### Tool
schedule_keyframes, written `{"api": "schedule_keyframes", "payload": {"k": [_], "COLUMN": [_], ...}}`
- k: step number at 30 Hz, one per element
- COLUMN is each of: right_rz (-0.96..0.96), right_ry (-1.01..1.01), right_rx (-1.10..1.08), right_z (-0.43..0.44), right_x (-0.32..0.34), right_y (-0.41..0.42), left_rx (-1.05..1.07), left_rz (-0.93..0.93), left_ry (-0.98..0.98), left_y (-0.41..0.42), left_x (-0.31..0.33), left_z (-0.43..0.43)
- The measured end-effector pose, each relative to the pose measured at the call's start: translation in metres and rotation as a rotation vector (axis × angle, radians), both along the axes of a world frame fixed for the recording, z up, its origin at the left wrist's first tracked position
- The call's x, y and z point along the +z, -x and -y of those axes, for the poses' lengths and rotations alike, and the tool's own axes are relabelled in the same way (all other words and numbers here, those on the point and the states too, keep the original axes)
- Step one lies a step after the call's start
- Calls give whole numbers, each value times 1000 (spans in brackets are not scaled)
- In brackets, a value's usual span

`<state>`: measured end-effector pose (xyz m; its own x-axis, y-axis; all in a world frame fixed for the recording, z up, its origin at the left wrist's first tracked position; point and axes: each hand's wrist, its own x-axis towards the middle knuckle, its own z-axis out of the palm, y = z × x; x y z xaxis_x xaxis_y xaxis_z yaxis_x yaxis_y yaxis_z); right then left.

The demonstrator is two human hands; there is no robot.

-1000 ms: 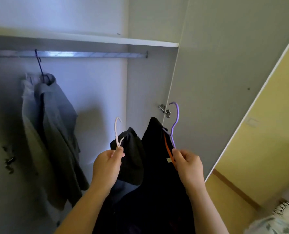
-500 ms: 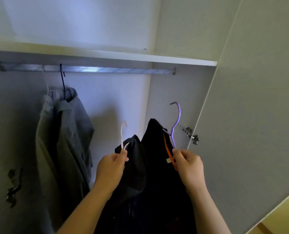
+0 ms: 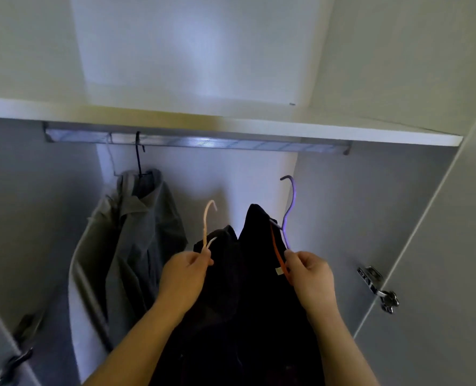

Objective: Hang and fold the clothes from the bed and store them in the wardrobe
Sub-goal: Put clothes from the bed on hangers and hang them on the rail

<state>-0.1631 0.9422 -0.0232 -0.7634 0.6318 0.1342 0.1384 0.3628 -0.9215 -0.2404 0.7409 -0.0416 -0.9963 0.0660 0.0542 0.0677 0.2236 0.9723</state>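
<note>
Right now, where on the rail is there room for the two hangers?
The rail is bare from the dark hook rightward to its right bracket: likely room for the cream hanger and the purple hanger. Crowded at the left end, where the grey clothes hang. The rail sits close under the shelf, so little clearance above it.

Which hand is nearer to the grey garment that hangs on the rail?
Left. The left hand, gripping the cream hanger, is just right of the grey garment. The right hand, gripping the purple hanger, is farther right, beyond the dark clothes.
</note>
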Motion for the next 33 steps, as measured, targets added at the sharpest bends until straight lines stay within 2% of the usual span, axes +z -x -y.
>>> {"api": "schedule_keyframes", "payload": {"k": [6, 16, 27, 33], "right_rz": [92, 73, 71, 39], "right_ry": [102, 57, -21, 25], "right_rx": [179, 203, 133, 106], "right_z": [-19, -18, -6, -2], "right_x": [8, -5, -3, -2], "right_y": [51, 86, 93, 95], "left_rx": [104, 146, 209, 221], "left_rz": [13, 22, -228, -278], "left_ry": [-8, -47, 97, 114], "left_y": [39, 82, 132, 153], "left_x": [-3, 2, 40, 57], "left_z": [-12, -2, 4, -1]}}
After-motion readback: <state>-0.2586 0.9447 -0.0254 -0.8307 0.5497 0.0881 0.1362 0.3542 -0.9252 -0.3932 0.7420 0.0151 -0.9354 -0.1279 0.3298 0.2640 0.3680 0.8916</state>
